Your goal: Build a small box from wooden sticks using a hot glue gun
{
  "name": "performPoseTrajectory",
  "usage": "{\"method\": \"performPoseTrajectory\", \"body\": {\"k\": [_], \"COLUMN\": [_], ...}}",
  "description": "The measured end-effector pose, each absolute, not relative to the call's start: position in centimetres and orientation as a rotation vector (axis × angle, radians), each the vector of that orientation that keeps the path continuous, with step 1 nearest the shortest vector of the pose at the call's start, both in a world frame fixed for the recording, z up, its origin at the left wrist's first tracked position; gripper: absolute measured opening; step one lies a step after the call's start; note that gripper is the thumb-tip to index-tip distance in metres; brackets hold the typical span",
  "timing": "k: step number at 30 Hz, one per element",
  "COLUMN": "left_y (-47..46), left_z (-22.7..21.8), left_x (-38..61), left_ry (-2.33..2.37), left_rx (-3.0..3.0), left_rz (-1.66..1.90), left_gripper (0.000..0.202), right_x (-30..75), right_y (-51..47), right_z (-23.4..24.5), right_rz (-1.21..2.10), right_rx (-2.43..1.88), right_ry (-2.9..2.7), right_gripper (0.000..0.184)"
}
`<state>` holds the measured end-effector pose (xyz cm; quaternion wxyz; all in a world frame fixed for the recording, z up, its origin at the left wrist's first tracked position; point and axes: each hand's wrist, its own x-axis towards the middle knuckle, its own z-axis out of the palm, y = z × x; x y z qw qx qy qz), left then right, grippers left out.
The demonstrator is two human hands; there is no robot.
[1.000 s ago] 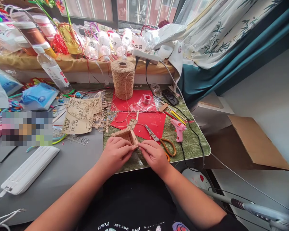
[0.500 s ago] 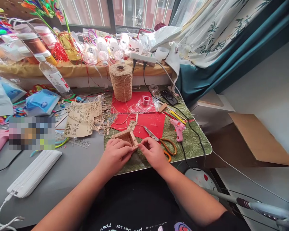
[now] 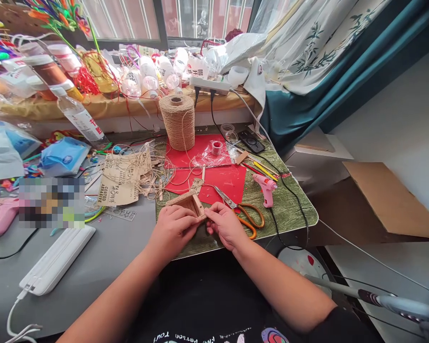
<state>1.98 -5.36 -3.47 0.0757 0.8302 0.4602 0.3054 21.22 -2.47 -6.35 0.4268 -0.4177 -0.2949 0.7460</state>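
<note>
A small wooden box [image 3: 191, 203] built from thin sticks is tilted at the near edge of the green mat, its open side facing up and away. My left hand [image 3: 175, 227] grips its near side, fingers wrapped over the wall. At the box's right corner, my right hand [image 3: 224, 225] pinches the edge between thumb and forefinger, the other fingers curled under. Just right of that hand lie scissors [image 3: 248, 216] with orange handles, blades pointing away to the left. A pink glue gun [image 3: 266, 189] rests farther right.
Behind the box stand a large twine spool [image 3: 178, 124] and red sheets [image 3: 225, 183]. Sandpaper [image 3: 123, 176] and tangled twine lie to the left, near a white power strip [image 3: 59, 257]. A black cable [image 3: 296, 197] crosses the mat's right side; a cardboard box [image 3: 393, 200] stands beyond.
My right hand has turned slightly, its fingers curling more under the box's right corner. The left hand keeps its hold. The whole view has shifted a little.
</note>
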Motion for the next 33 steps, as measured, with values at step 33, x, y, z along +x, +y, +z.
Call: {"method": "performPoseTrajectory", "body": {"k": [33], "left_y": [-8.2], "left_z": [-6.4], "left_x": [-1.9], "left_ry": [1.617], "left_rx": [1.666], "left_rz": [1.333], "left_gripper": [0.033], "right_x": [20.8], "right_y": [-3.3], "right_z": [-7.3], "right_rz": [1.800], "right_rx": [-1.043], "right_ry": [-0.809], "right_gripper": [0.039]}}
